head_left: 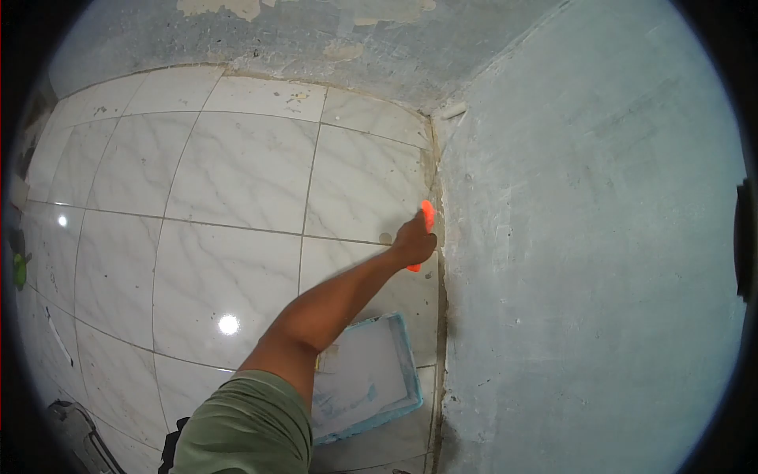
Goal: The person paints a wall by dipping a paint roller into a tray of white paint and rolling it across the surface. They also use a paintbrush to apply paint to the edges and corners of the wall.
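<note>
My left hand (414, 243) is closed around a bright orange object (428, 215), whose ends stick out above and below the fist. What kind of object it is cannot be made out. The hand is over the tiled floor (237, 174), close to the foot of the right wall (584, 237). Below my forearm lies a blue-rimmed rectangular tray (414, 379) with a pale greyish layer and blue smears inside, partly hidden by my arm. My right hand is out of view.
Another grey wall (316, 43) with peeling patches meets the right wall at a corner. A small pale piece (454, 110) is there. At the left are a green item (20, 270) and a thin white strip (59, 338); a dark grey object (79, 430) lies at the lower left.
</note>
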Tool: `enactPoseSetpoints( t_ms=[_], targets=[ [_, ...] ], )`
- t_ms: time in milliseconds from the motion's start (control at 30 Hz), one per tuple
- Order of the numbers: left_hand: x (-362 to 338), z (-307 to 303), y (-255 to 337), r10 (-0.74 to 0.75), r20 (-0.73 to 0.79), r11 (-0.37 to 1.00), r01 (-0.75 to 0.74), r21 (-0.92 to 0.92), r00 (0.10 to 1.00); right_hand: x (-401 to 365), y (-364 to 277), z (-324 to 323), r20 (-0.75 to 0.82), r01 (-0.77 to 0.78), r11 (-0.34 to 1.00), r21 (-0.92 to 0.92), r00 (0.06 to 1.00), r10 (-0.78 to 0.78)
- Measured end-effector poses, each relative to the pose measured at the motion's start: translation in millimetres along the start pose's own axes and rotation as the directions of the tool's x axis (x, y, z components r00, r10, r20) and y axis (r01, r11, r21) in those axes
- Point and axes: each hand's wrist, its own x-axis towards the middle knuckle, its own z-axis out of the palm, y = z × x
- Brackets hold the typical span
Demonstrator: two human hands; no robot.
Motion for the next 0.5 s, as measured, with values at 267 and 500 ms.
enactPoseSetpoints(
  t_ms=[267,500],
  targets=[
    [46,21,38,0.037,-0.001,0.997,-0.037,-0.066,0.999,-7,-3,2,-0.033,0.028,0.997,-0.075,0.999,-0.03],
    [10,46,-8,0.121,-0.034,0.993,-0.121,-0.007,0.992,-12,17,8,-0.064,0.06,0.997,-0.054,0.996,-0.064]
  ],
)
